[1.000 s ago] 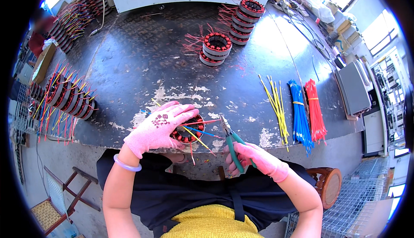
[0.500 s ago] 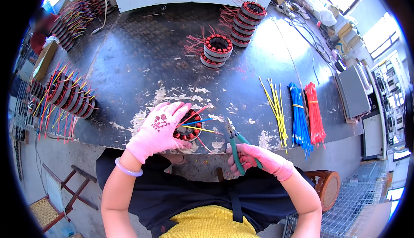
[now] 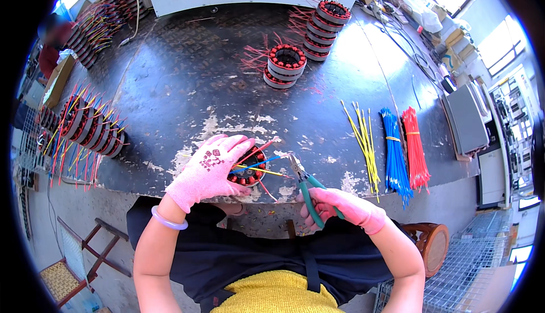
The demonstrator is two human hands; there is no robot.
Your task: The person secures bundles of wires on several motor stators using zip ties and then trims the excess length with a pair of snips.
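Since a moment ago the right hand (image 3: 340,206) is bringing its gripped pliers (image 3: 305,188) closer to the stator (image 3: 247,171), which the left hand (image 3: 211,168) is covering at the table (image 3: 187,80) edge.

Open tabletop (image 3: 187,80) ahead; stator row (image 3: 91,128) left, wire bundles (image 3: 392,148) right, stator stacks (image 3: 286,63) beyond.

— What covers both hands at the bench?
— Pink knitted cloth gloves, matt, on the left hand (image 3: 211,168) and right hand (image 3: 340,206); the pliers (image 3: 306,191) in the right hand have green plastic grips and dull metal tips.
— And under them?
— A dark metal table (image 3: 187,69), embossed, worn, glossy where light falls. Beneath the left hand, a motor coil (image 3: 250,171) of shiny copper wire.
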